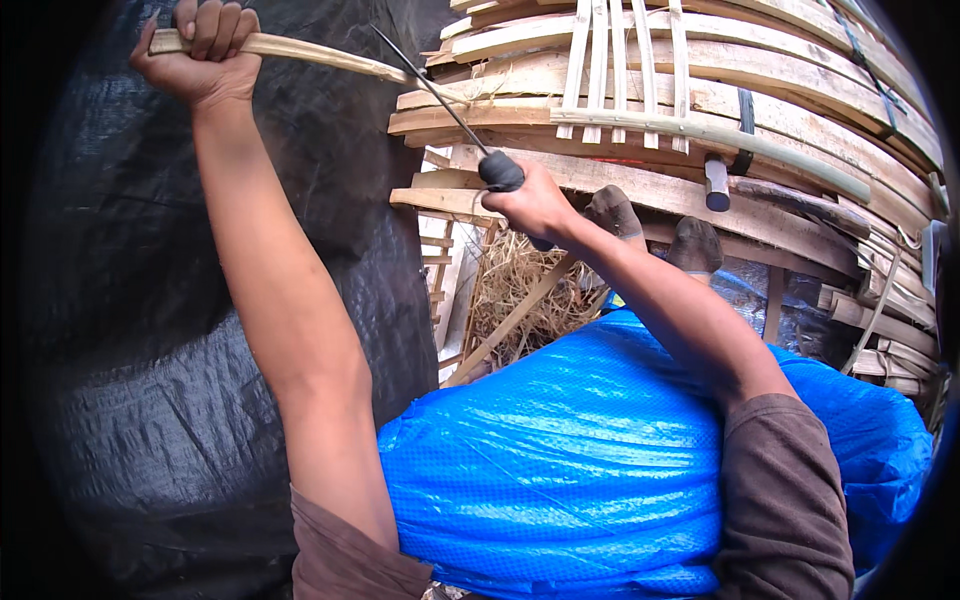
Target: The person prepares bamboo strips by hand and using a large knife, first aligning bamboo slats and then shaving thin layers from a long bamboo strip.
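My left hand [207, 52], stretched out at the upper left, is closed around one end of a pale wooden strip [320, 52]. The strip runs to the right, and its far end lies by the edge of the stacked planks. My right hand [535, 208] grips a long, narrow-bladed knife [445, 103] by its black wrapped handle. The blade points up and to the left and crosses the strip near its right end; whether it touches the wood I cannot tell.
Several slats [620, 70] lie across the planks [500, 115], with a long rod [720, 132] over their lower ends. A hammer [716, 185] rests right of my socked feet [615, 212]. Shavings [530, 290] lie below. Black sheeting [130, 300] spreads left; a blue tarp [560, 450] covers my lap.
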`<act>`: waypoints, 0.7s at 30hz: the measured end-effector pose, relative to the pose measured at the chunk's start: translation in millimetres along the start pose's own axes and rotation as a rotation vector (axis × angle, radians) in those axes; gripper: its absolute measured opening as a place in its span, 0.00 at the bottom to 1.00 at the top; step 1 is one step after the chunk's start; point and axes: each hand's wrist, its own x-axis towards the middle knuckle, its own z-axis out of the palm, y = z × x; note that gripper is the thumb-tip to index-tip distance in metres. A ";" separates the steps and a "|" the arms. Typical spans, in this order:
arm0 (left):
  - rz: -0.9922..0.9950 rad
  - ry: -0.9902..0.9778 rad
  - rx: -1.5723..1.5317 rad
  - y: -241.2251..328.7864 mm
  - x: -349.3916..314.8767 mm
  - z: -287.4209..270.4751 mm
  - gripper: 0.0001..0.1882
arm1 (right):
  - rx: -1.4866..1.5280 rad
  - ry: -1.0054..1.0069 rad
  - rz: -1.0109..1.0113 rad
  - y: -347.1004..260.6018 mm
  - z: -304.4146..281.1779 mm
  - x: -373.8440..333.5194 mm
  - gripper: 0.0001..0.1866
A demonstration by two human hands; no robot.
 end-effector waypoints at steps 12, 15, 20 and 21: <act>0.043 0.106 -0.012 1.6 -11.5 0.5 0.19 | 0.024 -0.056 0.031 -44.7 -1.3 8.9 0.19; 0.063 0.123 -0.012 1.9 -16.3 -4.4 0.19 | 0.035 -0.101 0.077 -15.9 -5.2 6.9 0.18; 0.064 0.107 -0.051 6.1 -19.9 -15.0 0.19 | -0.191 -0.048 0.350 34.8 -24.2 7.9 0.22; 0.081 0.128 -0.036 3.8 -18.4 -10.9 0.20 | -0.216 -0.047 0.325 36.6 -27.0 11.5 0.22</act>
